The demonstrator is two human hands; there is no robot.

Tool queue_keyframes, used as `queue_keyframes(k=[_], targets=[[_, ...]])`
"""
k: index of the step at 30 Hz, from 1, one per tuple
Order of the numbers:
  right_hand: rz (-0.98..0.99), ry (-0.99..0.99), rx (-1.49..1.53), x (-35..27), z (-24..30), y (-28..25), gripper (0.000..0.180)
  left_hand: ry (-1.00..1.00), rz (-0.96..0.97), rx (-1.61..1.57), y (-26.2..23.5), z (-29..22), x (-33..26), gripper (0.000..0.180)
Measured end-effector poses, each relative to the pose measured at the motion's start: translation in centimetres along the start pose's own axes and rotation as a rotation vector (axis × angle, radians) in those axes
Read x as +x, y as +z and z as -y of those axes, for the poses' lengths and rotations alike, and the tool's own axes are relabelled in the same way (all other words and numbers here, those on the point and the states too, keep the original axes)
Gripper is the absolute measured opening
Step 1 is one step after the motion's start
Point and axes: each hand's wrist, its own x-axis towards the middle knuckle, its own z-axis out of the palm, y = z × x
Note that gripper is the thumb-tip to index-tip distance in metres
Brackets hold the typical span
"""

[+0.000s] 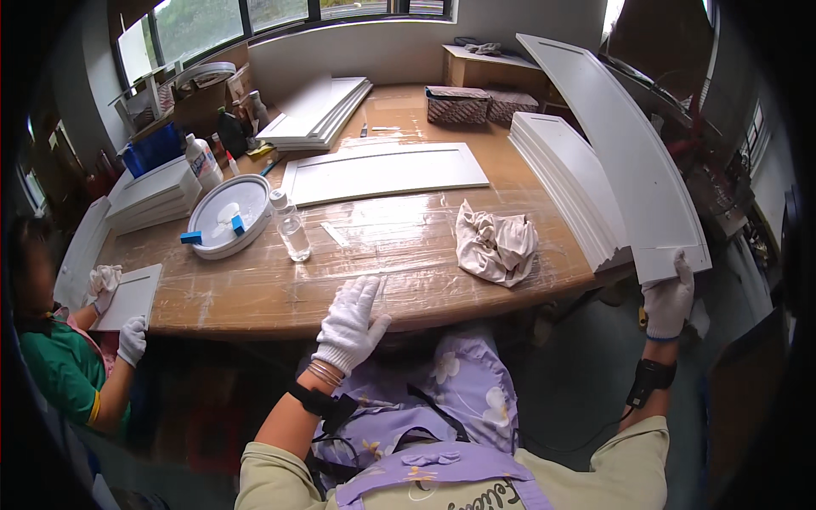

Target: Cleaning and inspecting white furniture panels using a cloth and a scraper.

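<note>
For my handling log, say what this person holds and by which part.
The right grip holds the long white panel by its near end; the left grip is empty.

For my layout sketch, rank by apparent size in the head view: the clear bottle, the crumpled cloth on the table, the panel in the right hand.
1. Panel in the right hand
2. Crumpled cloth
3. Clear bottle

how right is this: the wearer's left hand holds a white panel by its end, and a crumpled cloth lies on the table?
Wrong hand: the head view shows the wearer's right hand holding the white panel by its end. The crumpled cloth does lie on the table.
</note>
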Motion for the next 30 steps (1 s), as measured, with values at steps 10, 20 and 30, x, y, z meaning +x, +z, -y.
queue_keyframes(k=[10, 20, 30], targets=[[-0.086, 0.057, -0.022, 10.2, 0.7, -6.1, 0.021, -0.028, 0.032, 0.187, 3.6, 5.1, -0.6, 0.045], [-0.077, 0.123, -0.084, 17.8, -1.3, -9.9, 0.023, -0.032, 0.004, 0.169, 3.4, 4.6, -0.3, 0.043], [-0.133, 0.160, -0.072, 20.2, -2.5, -13.6, 0.025, -0.027, -0.003, 0.186, 3.3, 4.4, -0.1, 0.044]])
